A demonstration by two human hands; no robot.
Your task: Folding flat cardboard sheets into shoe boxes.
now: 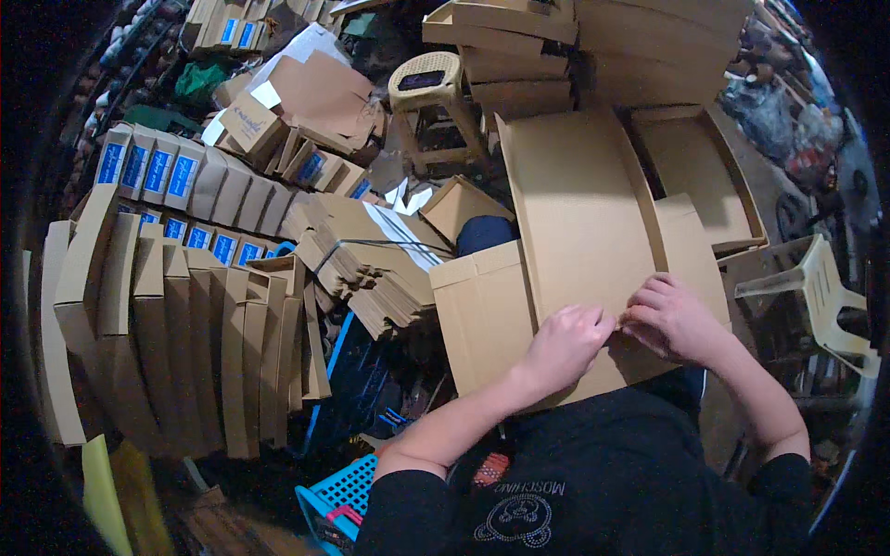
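A long, shallow cardboard box (584,204) with raised side walls lies across my lap, its flat side flaps spread out left and right. Over its near end, my left hand (573,341) is closed, thumb and fingertips pressed together. Close beside it, my right hand (675,320) is closed too, fingers curled and pinching toward the left thumb. The fingertips of both hands almost meet; what lies between them is too small to make out. The left cardboard flap (487,310) extends beside my left forearm.
Folded cardboard boxes (195,343) stand in a row at left, behind them boxes with blue labels (158,171). A strapped bundle of flat cardboard (371,246) lies nearer. There are a beige stool (431,111), a pale plastic chair (825,296), a blue basket (338,496) and stacked trays (695,171).
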